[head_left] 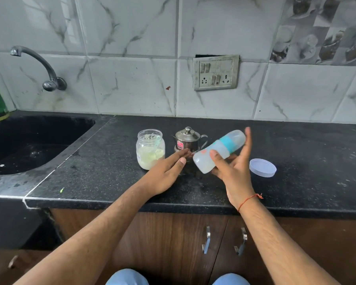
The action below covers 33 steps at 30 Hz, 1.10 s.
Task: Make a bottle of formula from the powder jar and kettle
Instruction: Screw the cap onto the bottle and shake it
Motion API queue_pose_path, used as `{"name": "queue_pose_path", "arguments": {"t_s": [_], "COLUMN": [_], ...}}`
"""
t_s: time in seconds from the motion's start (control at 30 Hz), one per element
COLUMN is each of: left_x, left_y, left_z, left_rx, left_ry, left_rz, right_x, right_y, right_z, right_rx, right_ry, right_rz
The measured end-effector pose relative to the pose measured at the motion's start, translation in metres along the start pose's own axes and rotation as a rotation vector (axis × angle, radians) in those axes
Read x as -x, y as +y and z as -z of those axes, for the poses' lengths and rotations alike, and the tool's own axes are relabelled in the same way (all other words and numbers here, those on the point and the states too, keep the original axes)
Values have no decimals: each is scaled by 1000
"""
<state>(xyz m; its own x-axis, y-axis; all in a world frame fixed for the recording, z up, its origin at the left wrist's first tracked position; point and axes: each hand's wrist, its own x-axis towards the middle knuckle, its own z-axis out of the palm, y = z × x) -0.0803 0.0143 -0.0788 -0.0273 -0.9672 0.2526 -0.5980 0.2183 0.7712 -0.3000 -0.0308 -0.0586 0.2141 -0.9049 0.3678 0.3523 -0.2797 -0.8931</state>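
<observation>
Formula bottle, capped, with a teal collar and an orange print too blurred to read, lies tilted in the right hand above the middle of the black speckled surface; the thumb presses its side while the other fingers spread almost straight behind it. Milky liquid fills its lower end. The left hand is flat, fingers straight and together, tips near the bottle's base, holding nothing. Behind the hands, toward the back edge, stand the open powder jar, with pale powder inside and a small label I cannot read, and just beside it the lidded steel kettle, bearing a red sticker whose writing is illegible. The jar's white lid lies right of the hands.
</observation>
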Motion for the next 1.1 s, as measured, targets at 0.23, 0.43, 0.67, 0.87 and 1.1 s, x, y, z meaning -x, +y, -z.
{"name": "queue_pose_path", "arguments": {"t_s": [0.23,0.43,0.67,0.87,1.1], "left_x": [7,9,11,13,13], "left_y": [-5,-4,-4,-3,-3], "left_z": [-1,-1,-2,-4,-4], "left_rx": [191,180,112,89,82], "left_ry": [130,125,175,171,184], "left_rz": [47,51,-3,-28,-27], "right_x": [-11,-18,-22,-25,-24], "right_y": [-4,3,7,8,9], "right_z": [8,13,14,16,16], "right_rx": [-285,-394,-374,-347,-332], "right_ry": [231,274,255,255,238], "right_rz": [-126,-161,-199,-201,-206]}}
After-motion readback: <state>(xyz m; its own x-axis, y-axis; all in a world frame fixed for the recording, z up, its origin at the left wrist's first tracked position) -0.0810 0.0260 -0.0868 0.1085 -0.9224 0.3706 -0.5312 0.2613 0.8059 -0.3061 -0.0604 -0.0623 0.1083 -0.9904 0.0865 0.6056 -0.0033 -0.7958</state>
